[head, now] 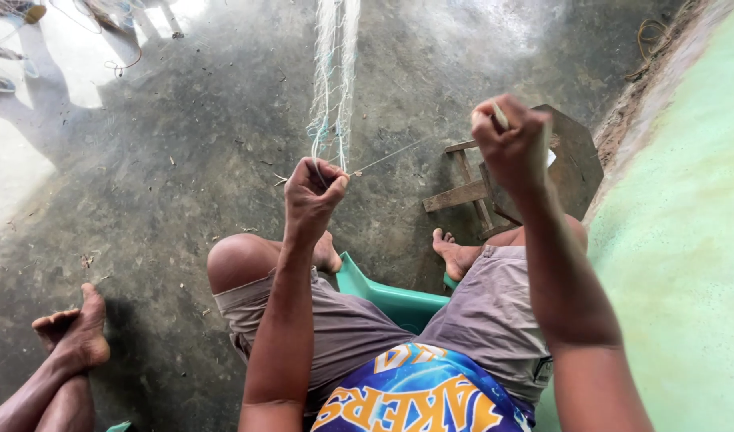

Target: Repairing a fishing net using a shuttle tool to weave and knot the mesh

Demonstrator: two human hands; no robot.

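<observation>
A pale fishing net (335, 72) hangs stretched from the top of the view down to my left hand (315, 192), which is closed on its lower end. My right hand (511, 140) is raised to the right, fist closed around a thin netting needle (501, 116). A taut thread (399, 152) runs between the net at my left hand and my right hand. I sit on a green plastic chair (383, 296), knees apart, bare feet on the concrete floor.
A small wooden stool (535, 172) lies tipped behind my right hand. Another person's bare feet (71, 332) rest on the floor at lower left. A green wall (687, 240) runs along the right. Cords and debris lie at the top left.
</observation>
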